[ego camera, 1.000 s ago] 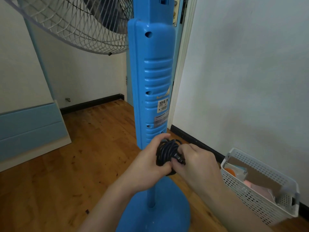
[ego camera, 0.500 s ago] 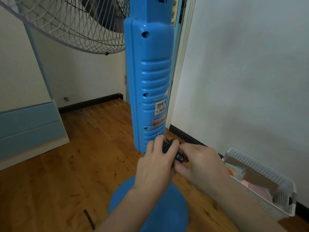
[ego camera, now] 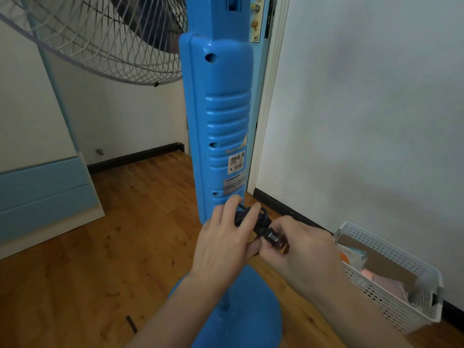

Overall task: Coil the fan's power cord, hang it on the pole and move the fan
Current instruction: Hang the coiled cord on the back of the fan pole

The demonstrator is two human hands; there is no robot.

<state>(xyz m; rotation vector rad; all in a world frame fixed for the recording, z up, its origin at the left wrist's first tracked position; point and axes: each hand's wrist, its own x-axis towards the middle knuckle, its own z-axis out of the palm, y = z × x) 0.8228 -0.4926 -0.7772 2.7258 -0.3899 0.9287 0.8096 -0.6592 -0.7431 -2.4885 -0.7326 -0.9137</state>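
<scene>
Centrally, the blue fan [ego camera: 218, 116] stands upright on the wood floor [ego camera: 105, 247], its pole rising from the round base [ego camera: 253, 305] at six o'clock. Left hand [ego camera: 223, 244] curls round the coiled black cord [ego camera: 253, 218] just below the housing; right hand [ego camera: 303, 249] pinches the plug [ego camera: 272, 238]. White basket [ego camera: 391, 249] sits at four o'clock.

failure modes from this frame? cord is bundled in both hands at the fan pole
1. The black coiled power cord is kept together only by the left hand and the right hand, which pinches the plug; a slip could let the loops spring open.
2. No hook shows on the blue plastic fan pole, so the hung coil may slide down.
3. The white perforated basket sits close by, a snag when moving the fan.
</scene>
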